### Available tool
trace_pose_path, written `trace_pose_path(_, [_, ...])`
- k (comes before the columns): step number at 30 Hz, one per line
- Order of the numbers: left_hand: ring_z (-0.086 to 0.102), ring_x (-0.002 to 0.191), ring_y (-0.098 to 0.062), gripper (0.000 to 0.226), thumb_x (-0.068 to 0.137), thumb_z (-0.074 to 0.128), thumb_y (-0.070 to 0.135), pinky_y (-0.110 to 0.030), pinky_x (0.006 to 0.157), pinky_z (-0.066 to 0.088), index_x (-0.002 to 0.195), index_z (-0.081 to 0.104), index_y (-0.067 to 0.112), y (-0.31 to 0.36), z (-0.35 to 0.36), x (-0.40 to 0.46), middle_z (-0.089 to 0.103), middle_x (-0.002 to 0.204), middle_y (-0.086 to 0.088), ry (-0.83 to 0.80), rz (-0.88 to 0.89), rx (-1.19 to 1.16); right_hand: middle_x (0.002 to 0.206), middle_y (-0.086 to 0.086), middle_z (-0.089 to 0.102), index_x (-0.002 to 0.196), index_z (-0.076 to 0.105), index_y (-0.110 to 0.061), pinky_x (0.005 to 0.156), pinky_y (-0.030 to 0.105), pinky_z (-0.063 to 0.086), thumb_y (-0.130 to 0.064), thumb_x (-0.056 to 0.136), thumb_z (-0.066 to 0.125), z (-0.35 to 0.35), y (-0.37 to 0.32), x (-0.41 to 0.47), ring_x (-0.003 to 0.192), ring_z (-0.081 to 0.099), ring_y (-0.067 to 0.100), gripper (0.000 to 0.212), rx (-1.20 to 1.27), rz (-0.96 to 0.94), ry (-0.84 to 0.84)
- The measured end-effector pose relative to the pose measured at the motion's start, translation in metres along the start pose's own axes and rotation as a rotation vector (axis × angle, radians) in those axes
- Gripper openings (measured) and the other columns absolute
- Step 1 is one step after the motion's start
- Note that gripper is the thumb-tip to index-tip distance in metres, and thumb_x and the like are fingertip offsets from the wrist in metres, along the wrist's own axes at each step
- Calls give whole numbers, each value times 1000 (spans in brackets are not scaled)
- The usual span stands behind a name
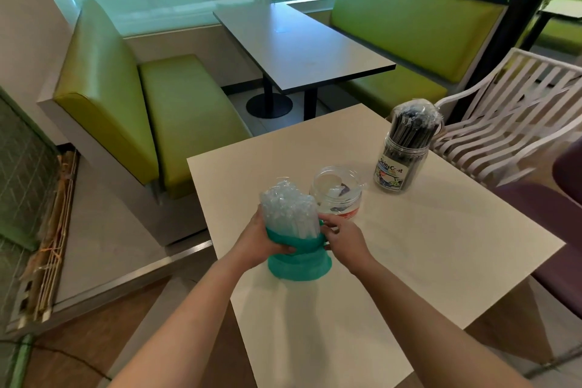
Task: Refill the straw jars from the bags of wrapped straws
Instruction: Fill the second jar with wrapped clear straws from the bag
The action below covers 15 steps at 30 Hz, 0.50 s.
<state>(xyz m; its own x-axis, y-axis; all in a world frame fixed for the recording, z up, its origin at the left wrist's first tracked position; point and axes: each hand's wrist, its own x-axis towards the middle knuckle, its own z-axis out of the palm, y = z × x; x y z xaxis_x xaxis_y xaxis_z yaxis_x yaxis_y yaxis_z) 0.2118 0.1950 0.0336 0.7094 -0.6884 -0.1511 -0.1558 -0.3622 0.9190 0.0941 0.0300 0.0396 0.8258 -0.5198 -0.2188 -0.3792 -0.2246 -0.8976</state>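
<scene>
A bundle of clear wrapped straws (288,211) stands upright in a teal plastic bag (299,261) pushed down around its base, on the white table (409,261). My left hand (261,239) grips the bundle and bag from the left. My right hand (343,238) pinches the teal bag's rim on the right. Just behind stands a short clear jar (337,192), open, holding only a few wrapped pieces. Farther right stands a taller clear labelled jar (400,164) packed with black wrapped straws (414,123) sticking out of its top.
A white slatted chair (510,110) stands to the right of the table and a purple seat (554,230) at the far right. Green booth benches (141,123) and a grey table (299,44) lie beyond. The floor drops away left of the table edge.
</scene>
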Motion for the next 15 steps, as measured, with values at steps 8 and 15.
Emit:
trace_pose_path(8, [44, 132, -12, 109, 60, 91, 19, -42, 109, 44, 147, 27, 31, 2, -3, -1, 47, 140, 10, 22, -68, 24, 129, -17, 46, 145, 42, -27, 103, 15, 31, -14, 85, 64, 6, -13, -15, 122, 41, 1, 65, -83, -362, 26])
trace_pose_path(15, [41, 134, -16, 112, 56, 90, 20, -47, 106, 46, 144, 23, 39, 3, -8, -6, 44, 141, 9, 31, -90, -10, 111, -15, 53, 123, 54, -27, 78, 12, 51, -31, 87, 71, 2, -23, -12, 97, 57, 3, 40, -12, -314, -6])
